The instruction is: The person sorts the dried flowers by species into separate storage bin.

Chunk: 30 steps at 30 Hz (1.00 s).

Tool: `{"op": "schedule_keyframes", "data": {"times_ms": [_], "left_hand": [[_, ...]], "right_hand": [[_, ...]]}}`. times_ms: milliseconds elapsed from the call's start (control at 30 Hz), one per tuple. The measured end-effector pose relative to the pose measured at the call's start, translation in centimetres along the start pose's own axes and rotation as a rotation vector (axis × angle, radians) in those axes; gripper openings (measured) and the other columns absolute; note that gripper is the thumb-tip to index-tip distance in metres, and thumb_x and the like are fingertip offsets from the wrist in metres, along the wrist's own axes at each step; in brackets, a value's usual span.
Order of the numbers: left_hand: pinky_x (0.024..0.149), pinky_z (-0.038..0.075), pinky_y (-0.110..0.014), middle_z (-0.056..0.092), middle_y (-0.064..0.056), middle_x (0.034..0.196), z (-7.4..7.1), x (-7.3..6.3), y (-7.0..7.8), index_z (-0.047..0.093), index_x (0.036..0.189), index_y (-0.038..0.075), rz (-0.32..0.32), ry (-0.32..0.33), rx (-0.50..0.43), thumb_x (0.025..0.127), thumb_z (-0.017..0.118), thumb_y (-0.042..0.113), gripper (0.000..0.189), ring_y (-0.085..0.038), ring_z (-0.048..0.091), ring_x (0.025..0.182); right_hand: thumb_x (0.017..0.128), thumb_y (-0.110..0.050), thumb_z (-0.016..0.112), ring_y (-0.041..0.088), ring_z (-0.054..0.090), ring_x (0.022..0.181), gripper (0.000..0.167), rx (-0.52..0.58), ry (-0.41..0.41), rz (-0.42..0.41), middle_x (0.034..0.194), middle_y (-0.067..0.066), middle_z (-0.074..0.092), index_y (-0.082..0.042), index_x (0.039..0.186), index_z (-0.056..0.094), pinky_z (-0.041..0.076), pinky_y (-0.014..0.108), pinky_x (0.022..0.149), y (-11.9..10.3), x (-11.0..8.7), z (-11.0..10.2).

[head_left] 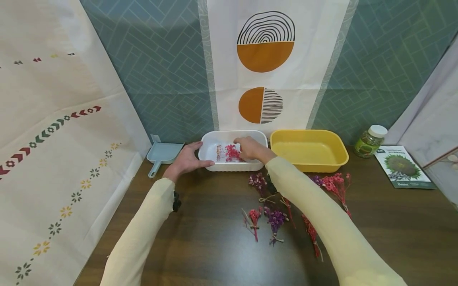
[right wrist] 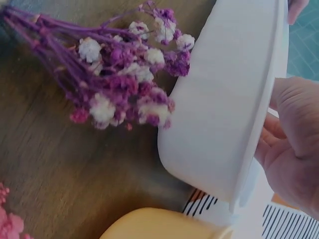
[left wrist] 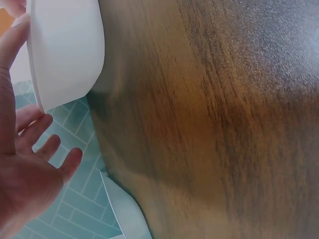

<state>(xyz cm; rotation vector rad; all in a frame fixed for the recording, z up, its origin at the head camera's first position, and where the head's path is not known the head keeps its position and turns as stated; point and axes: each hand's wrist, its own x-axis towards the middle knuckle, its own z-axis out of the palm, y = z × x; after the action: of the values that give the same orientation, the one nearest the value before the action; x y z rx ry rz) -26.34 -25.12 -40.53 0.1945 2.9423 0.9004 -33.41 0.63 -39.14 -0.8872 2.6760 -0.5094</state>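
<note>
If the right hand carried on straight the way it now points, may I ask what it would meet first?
Probably the far inner wall of the white tub, since the right hand points forward and leftward over it, though its height there is unclear.

A: Head view, looked from where?
B: Looked from above, forward and down, far enough back to take in a broad dark brown wood-grain tabletop.
A: And at the wrists?
B: Faced the outer wall of an oblong white plastic basin, close up, rolled sideways.
A: Shared anything?
B: Shared that basin, in all three.
</note>
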Motion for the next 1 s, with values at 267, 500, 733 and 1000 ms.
{"op": "schedule_keyframes", "data": {"times_ms": [267,500,733,1000], "left_hand": [[0.109,0.036,-0.055,0.040,-0.020,0.152,0.1,0.2,-0.1,0.035,0.153,-0.001,0.002,-0.011,0.008,0.077,0.083,0.051,0.104,-0.036,0.040,0.131],[0.109,0.035,-0.054,0.039,-0.021,0.152,0.0,0.2,-0.1,0.034,0.153,-0.002,0.009,-0.020,0.015,0.078,0.082,0.052,0.104,-0.035,0.040,0.131],[0.109,0.034,-0.056,0.038,-0.023,0.153,-0.1,0.4,-0.1,0.034,0.153,-0.003,0.015,-0.016,0.021,0.077,0.081,0.054,0.105,-0.037,0.038,0.134],[0.109,0.036,-0.055,0.043,-0.022,0.150,0.0,0.4,0.0,0.038,0.151,-0.003,0.040,-0.009,0.041,0.078,0.081,0.052,0.101,-0.036,0.042,0.131]], "right_hand": [[0.094,-0.013,0.066,0.030,0.062,0.096,0.049,0.008,0.175,-0.030,0.105,0.017,0.067,0.005,0.137,0.053,0.051,0.042,0.090,0.7,-2.7,-2.4],[0.095,-0.013,0.065,0.031,0.062,0.095,0.043,0.217,0.320,0.074,0.107,0.019,0.065,0.004,0.132,0.054,0.056,0.041,0.082,1.1,-8.5,-4.1],[0.092,-0.014,0.070,0.025,0.064,0.076,0.042,0.260,0.357,0.145,0.095,0.016,0.069,0.009,0.124,0.059,0.055,0.039,0.068,1.4,-15.9,-3.1],[0.090,-0.010,0.072,0.016,0.061,0.054,0.047,0.337,0.301,0.179,0.081,0.008,0.068,0.012,0.127,0.054,0.051,0.032,0.051,1.8,-22.5,0.9]]}}
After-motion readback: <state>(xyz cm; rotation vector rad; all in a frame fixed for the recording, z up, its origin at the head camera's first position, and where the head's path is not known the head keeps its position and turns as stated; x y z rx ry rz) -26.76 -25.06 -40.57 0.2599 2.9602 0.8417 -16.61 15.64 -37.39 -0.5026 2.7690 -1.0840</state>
